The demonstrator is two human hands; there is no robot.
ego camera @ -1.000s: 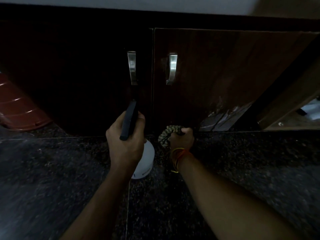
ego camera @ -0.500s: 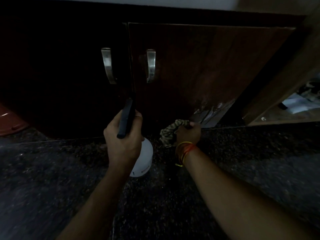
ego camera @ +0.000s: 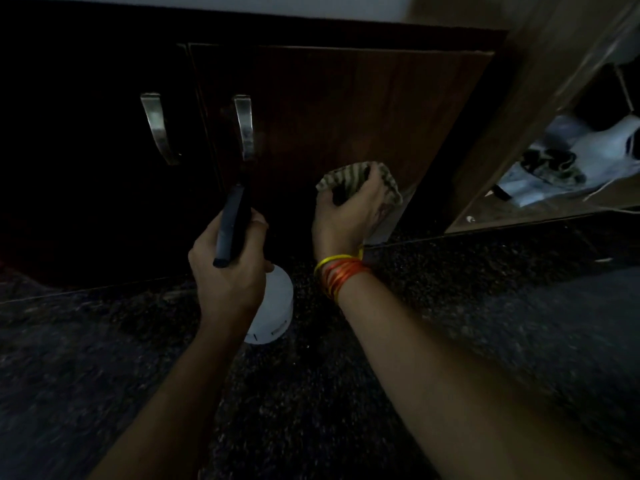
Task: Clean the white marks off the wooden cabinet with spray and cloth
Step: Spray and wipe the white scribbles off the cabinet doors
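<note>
A dark wooden cabinet door with a curved metal handle fills the upper middle. My right hand grips a striped cloth and holds it against the door's lower right corner, over the white marks, of which only a pale strip shows. My left hand holds a white spray bottle by its dark trigger head, low in front of the gap between the two doors.
The left door has its own metal handle. A speckled dark stone floor lies below. To the right an open wooden compartment holds white shoes.
My right hand has lifted the cloth from floor level up onto the door's lower right corner, covering most of the white marks. The view shifted right. The left hand with the bottle stayed put.
</note>
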